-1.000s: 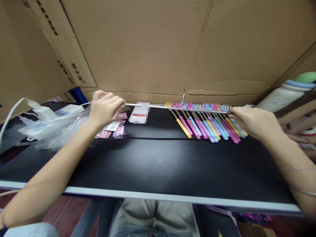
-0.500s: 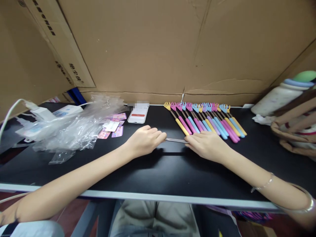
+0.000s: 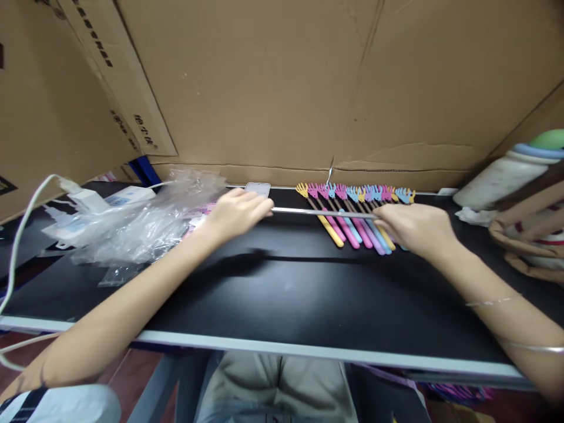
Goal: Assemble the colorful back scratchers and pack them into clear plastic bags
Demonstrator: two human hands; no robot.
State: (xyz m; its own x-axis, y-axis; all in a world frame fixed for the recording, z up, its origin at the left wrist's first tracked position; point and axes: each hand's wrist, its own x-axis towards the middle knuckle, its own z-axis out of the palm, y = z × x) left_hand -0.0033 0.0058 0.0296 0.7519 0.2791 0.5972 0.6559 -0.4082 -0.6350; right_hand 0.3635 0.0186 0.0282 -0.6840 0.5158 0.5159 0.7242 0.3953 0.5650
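Between my hands stretches the thin silver shaft (image 3: 324, 212) of a telescopic back scratcher, held level above the black table; both its ends are hidden in my fists. My left hand (image 3: 240, 211) is closed round one end, in front of the phone (image 3: 258, 188). Closed on the other end is my right hand (image 3: 414, 229), which covers part of a row of back scratchers (image 3: 335, 232). Those lie side by side, with claw-shaped heads away from me and yellow, pink, blue and purple handles toward me.
Crumpled clear plastic bags (image 3: 145, 226) cover part of a white power strip (image 3: 130, 195) at left, with small printed cards (image 3: 207, 208) beside them. A white bottle (image 3: 489, 176) and brown bag handles (image 3: 524, 235) stand at right. Cardboard (image 3: 264, 88) walls the back.
My hands have moved apart and up, away from me, and much more of the shaft shows between them. My left hand now covers most of the phone.
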